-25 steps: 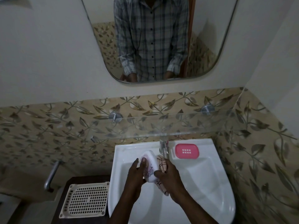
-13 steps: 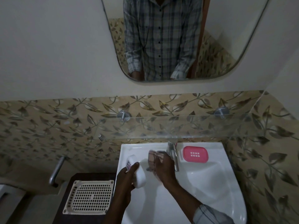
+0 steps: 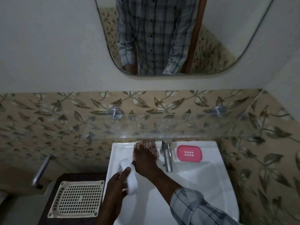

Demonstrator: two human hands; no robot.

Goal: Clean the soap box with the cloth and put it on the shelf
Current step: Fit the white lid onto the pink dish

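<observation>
1. The left hand grips the white soap box. The thumb hooks over its upper edge and the other fingers curl under its near end.
2. The right hand lies on the checked cloth. As far as I can see, its fingers are stretched flat rather than curled.
3. A second ago both hands were together over the washbasin, rubbing the cloth on the box. Half a second ago they had parted, the right hand carrying the cloth off. Now the cloth is down on the back ledge, under and just past the right fingertips.
4. I'd say that means the wiping is over and only the trip to the shelf is left.
5. The box stands on edge in the left grip. Its long axis runs from the curled fingers away toward the wall, with the far end leaning a little left. The plain white side faces the right wrist, and a patterned bit shows by the thumb.
6. Outward from the right fingers, the tap is just to their right. The pink soap tray sits beyond that on the ledge.
7. The glass shelf hangs above the right fingertips, well up from the left hand.
8. A cream perforated tray lies to the left of the left wrist.
</observation>
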